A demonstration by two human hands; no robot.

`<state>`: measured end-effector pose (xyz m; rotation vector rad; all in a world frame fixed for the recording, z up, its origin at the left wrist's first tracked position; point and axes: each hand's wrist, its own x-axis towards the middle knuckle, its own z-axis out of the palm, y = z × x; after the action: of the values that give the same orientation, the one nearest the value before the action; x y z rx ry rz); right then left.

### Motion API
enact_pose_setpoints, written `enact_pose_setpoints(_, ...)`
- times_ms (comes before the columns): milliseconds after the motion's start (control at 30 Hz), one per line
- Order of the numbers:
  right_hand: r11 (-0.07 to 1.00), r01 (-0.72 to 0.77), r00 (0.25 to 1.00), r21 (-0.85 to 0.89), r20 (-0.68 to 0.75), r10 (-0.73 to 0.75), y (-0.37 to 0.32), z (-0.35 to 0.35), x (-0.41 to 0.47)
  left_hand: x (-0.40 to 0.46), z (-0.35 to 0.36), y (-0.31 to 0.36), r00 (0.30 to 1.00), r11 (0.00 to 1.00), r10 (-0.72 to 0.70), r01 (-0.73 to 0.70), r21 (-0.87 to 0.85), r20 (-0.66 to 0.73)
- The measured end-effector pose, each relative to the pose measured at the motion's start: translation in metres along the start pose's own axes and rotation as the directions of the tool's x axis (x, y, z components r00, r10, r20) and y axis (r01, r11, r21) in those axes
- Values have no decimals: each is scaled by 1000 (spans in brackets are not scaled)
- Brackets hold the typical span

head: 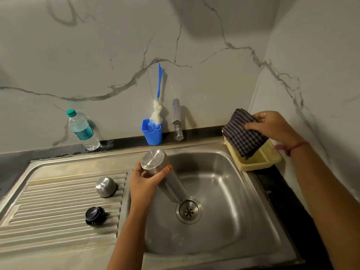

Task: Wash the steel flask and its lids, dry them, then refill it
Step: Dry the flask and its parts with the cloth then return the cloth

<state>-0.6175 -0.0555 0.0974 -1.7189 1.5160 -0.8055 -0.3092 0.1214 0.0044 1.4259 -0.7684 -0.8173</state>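
The left hand point(145, 182) has its fingers curled round the base end of the flask point(165, 176), which is tipped mouth-down into the sink point(224, 191), its mouth just beside the drain point(188, 211). The right hand point(272, 126) has its fingers holding a dark checked cloth point(242, 131) over the yellow basket point(259, 158) at the sink's right rim.

The step in hand looks like draining the flask while fetching the cloth, either to scrub or to dry; which cannot be told. To do it well, I judge the flask should stay tilted until nothing more comes out, with the grip kept firm near the base, since wet steel slips easily. The cloth should come fully off the basket before it meets the flask, so the basket is not dragged into the sink. If drying is meant, both lids need washing first, as they sit apart and appear untouched.

Counted: one flask; two lids, a steel cap point(106, 187) and a black stopper point(94, 215), both on the ribbed drainboard left of the sink, the stopper nearer the person. One cloth, one basket. Behind the sink stand one tap point(176, 119), one blue cup point(152, 132) holding one bottle brush point(156, 114), and one water bottle point(81, 130) on the desk, farthest left.
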Motion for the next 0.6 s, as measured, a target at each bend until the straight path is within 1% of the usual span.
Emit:
enact_pose_setpoints(33, 977, -72, 996, 202, -29, 79, -2, 10, -11, 0, -6, 1, 1000, 1000, 3, -3, -3, 6)
enact_pose_setpoints(67, 902, -152, 985, 404, -15, 173, -2, 22, -21, 1, -13, 3, 1000, 1000, 7, -7, -6, 15)
enact_pose_setpoints(100, 782, -233, 965, 578, 41, 257, -2, 35, -32, 1, -19, 4, 1000, 1000, 11, -11, -9, 24)
enact_pose_setpoints(133, 645, -308, 941, 699, 123, 315, -1, 49, -42, 2, -24, 5, 999, 1000, 12, -11, -19, 30)
enact_pose_setpoints(167, 512, -360, 920, 780, 206, 333, 0, 66, -53, 2, -31, 6, 999, 1000, 11, -10, -29, 33)
enact_pose_setpoints(200, 395, -382, 907, 836, 258, 332, 2, 84, -63, 3, -37, 7, 999, 999, 7, -6, -36, 34)
enact_pose_setpoints(233, 303, -383, 901, 873, 281, 330, 3, 102, -73, 3, -43, 7, 999, 999, 2, 0, -44, 36)
enact_pose_setpoints(300, 166, -370, 890, 914, 298, 345, 2, 134, -90, 5, -54, 6, 999, 999, -5, 7, -45, 46)
enact_pose_setpoints(333, 119, -362, 882, 925, 299, 365, 0, 149, -98, 6, -60, 5, 999, 999, -5, 7, -38, 54)
enact_pose_setpoints(400, 70, -364, 868, 929, 311, 386, -9, 173, -111, 7, -70, 5, 998, 1000, -9, 11, -21, 66)
enact_pose_setpoints(433, 74, -376, 865, 923, 322, 386, -17, 181, -117, 7, -75, 5, 997, 1000, -11, 12, -14, 74)
enact_pose_setpoints(467, 102, -382, 874, 918, 323, 363, -26, 186, -122, 7, -78, 5, 996, 1000, -12, 13, -7, 84)
enact_pose_setpoints(533, 208, -364, 907, 908, 296, 300, -50, 195, -128, 6, -84, 5, 993, 1000, 0, -2, 18, 115)
enact_pose_setpoints(567, 284, -329, 931, 901, 258, 259, -65, 197, -129, 5, -87, 6, 991, 1000, 8, -11, 27, 132)
enact_pose_setpoints(600, 388, -279, 955, 879, 209, 213, -79, 199, -129, 5, -89, 7, 989, 999, 16, -21, 34, 145)
